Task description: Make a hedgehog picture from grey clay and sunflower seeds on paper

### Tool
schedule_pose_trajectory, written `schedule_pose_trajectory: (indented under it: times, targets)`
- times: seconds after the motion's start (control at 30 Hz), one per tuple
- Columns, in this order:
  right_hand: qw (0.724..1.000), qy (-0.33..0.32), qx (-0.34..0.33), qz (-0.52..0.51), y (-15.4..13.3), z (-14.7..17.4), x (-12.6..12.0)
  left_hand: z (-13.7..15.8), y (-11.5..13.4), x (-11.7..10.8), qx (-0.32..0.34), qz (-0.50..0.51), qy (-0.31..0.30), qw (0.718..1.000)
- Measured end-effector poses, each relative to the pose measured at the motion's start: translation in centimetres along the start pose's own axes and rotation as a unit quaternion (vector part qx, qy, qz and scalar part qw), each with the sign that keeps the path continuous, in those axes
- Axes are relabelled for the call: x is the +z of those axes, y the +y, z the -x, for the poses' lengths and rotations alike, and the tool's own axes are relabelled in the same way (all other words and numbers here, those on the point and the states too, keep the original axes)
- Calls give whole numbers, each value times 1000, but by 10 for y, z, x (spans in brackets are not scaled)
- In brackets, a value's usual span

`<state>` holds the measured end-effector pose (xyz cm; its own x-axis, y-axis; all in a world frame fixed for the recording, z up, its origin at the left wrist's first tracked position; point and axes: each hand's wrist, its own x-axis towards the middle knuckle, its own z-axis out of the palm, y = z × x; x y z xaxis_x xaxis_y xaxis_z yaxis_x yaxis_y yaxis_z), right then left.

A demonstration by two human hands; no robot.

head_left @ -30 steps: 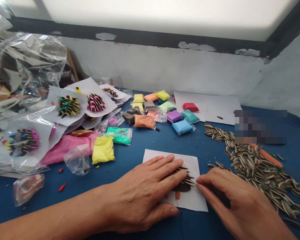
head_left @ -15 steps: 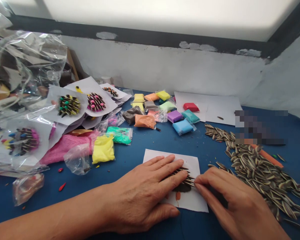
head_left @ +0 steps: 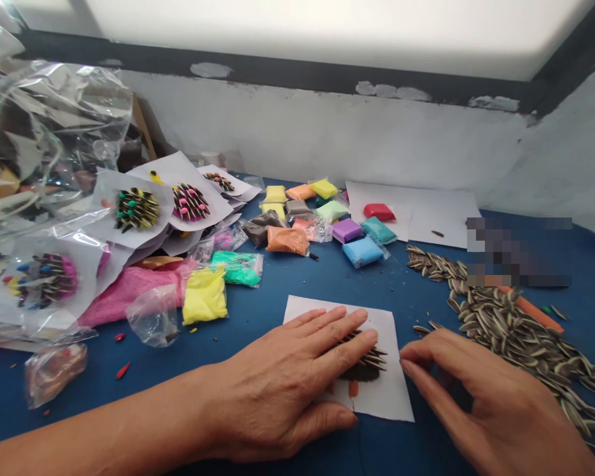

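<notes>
Several colored packets (head_left: 361, 252) lie beyond the paper (head_left: 381, 400); seeds (head_left: 525, 344) flank the right hand (head_left: 500, 403).

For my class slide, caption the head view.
Left hand over dark, seed-studded clay on white rectangular paper; right hand alongside.

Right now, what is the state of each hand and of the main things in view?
Left hand, flat over the card, fingers slightly spread
Right hand, fingertips close together at the card's edge, nothing visible between
Card, flat, partly covered
Card's seeds, tips pointing right, partly covered
Seed pile, loose, spread out
Clear bag, crumpled
Blue pack, plump, lying down
Red pack, lying on white paper
</notes>
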<state>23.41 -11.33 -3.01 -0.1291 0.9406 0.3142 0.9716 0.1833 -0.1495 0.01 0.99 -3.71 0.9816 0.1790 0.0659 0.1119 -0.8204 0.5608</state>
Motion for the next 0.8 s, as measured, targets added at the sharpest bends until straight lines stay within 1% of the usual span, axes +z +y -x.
schedule_pose_trajectory:
  times: [0.13,0.27,0.4,0.47,0.57,0.7,0.8]
  targets:
    - [1000,5,17,19,3,-3,-3,2,1,-1,-21,10,-3,1000]
    - [998,48,37,36,7,-6,-8,4,3,-3,-43,29,6,999]
    - [992,66,59,85,17,-4,-12,5,7,-13,-67,39,19,997]
    - [991,69,60,102,22,-2,-15,7,9,-18,-81,37,27,996]
    - [987,50,77,134,26,0,-19,14,10,-19,-96,29,28,995]
    - [974,-4,113,198,30,6,-23,25,6,-9,-92,-6,8,996]
    - [973,-16,125,191,37,12,-20,27,3,-1,-87,-27,11,996]
